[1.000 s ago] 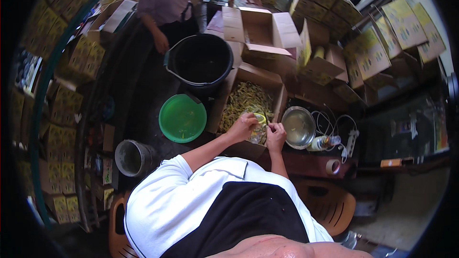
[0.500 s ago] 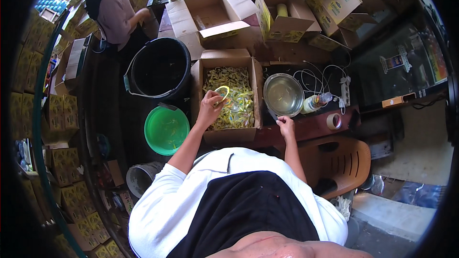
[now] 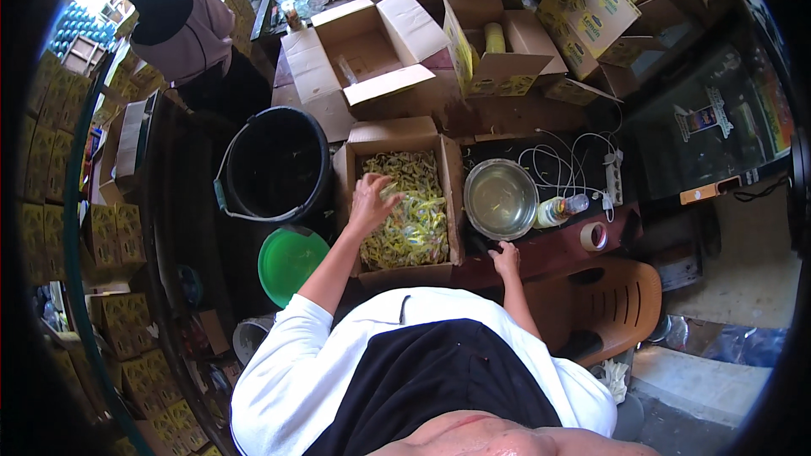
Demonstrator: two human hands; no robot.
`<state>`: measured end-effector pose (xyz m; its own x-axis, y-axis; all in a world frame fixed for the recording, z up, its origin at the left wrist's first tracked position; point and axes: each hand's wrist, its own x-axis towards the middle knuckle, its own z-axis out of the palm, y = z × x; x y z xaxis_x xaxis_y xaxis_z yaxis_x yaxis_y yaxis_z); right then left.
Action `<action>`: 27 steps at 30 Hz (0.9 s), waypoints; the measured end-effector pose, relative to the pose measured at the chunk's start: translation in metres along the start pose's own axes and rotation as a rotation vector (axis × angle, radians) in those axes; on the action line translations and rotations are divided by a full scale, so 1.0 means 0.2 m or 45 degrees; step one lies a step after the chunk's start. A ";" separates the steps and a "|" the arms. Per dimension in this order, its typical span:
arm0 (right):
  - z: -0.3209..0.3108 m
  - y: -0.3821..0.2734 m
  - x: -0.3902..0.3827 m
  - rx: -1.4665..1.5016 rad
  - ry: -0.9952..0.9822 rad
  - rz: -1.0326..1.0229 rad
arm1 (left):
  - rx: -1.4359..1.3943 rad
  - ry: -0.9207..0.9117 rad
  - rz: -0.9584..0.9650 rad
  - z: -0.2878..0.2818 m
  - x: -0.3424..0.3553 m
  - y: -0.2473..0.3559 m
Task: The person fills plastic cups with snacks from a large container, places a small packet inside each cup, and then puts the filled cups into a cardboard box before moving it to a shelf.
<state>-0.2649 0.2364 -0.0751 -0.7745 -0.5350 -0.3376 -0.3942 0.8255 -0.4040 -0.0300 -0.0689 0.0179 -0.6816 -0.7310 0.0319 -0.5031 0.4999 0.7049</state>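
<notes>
My left hand [image 3: 372, 203] is over an open cardboard carton [image 3: 454, 194], its fingers spread and holding nothing I can see. Inside the carton lie many small yellow-green pieces [image 3: 405, 245], some of them shiny as if wrapped in clear plastic. To the right stands a round metal bowl [image 3: 470, 213] with liquid and a few yellow bits in it. My right hand [image 3: 505, 258] is just below the bowl's near rim with its fingers pressed together. A dark spot shows at the fingertips, too small to name.
Left of the carton are a black bucket [image 3: 324, 171] and a green basin [image 3: 287, 266]. A bottle [image 3: 561, 210], a tape roll [image 3: 594, 237] and a power strip [image 3: 613, 177] lie right. Open cartons [image 3: 363, 42] stand behind. An orange chair [image 3: 617, 300] is near; a person [image 3: 190, 34] stands far left.
A yellow-green ring pinched in my left hand has gone from it, and those fingers have opened. The thin dark blade-like thing at my right hand no longer shows clearly. The person has turned away.
</notes>
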 end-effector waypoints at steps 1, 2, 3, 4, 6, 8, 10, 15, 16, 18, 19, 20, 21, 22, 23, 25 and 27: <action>-0.03 -0.01 0.00 0.012 -0.048 0.051 | -0.040 0.156 -0.003 0.01 0.08 -0.04; -0.05 -0.02 0.01 0.022 -0.038 0.062 | -0.082 0.308 -0.004 0.03 0.17 -0.08; -0.07 -0.02 0.00 0.053 -0.051 0.076 | -0.320 0.356 -0.052 0.03 0.28 -0.10; -0.09 -0.01 0.01 0.082 -0.059 0.093 | -0.535 0.357 -0.191 0.02 0.41 -0.10; -0.12 -0.02 0.04 0.097 -0.087 0.075 | -0.953 0.353 -0.498 0.03 0.63 -0.31; -0.17 -0.02 0.05 0.122 -0.095 0.102 | -1.407 0.314 -0.732 -0.03 0.84 -0.34; -0.27 -0.10 0.04 0.141 -0.196 0.054 | -1.644 0.383 -0.803 -0.06 0.98 -0.36; -0.39 -0.20 0.11 0.176 -0.286 0.040 | -1.971 0.606 -0.742 -0.09 1.22 -0.46; -0.41 -0.23 0.12 0.189 -0.285 0.062 | -1.928 0.639 -0.686 -0.10 1.25 -0.45; -0.43 -0.29 0.16 0.221 -0.182 -0.102 | -1.930 0.742 -0.608 -0.15 1.27 -0.42; -0.49 -0.36 0.17 0.256 -0.205 -0.128 | -1.937 0.730 -0.537 -0.17 1.27 -0.37; -0.47 -0.39 0.21 0.265 -0.198 -0.105 | -1.874 0.725 -0.556 -0.20 1.27 -0.33; -0.46 -0.42 0.25 0.325 -0.120 -0.242 | -1.846 0.676 -0.512 -0.25 1.24 -0.23; -0.44 -0.46 0.30 0.374 -0.050 -0.392 | -1.818 0.647 -0.472 -0.30 1.19 -0.14; -0.46 -0.55 0.35 0.396 -0.054 -0.447 | -1.741 0.598 -0.460 -0.34 1.12 -0.06; -0.46 -0.73 0.46 0.408 -0.048 -0.624 | -1.725 0.590 -0.490 -0.36 0.99 -0.11; -0.40 -0.85 0.63 0.415 -0.004 -0.730 | -1.683 0.519 -0.557 -0.33 0.95 -0.09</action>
<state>-0.3350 0.0422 0.0194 -0.4848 -0.8746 0.0052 -0.5733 0.3133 -0.7571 -0.1156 -0.2461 0.0580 -0.2960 -0.9013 -0.3163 0.3747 -0.4141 0.8295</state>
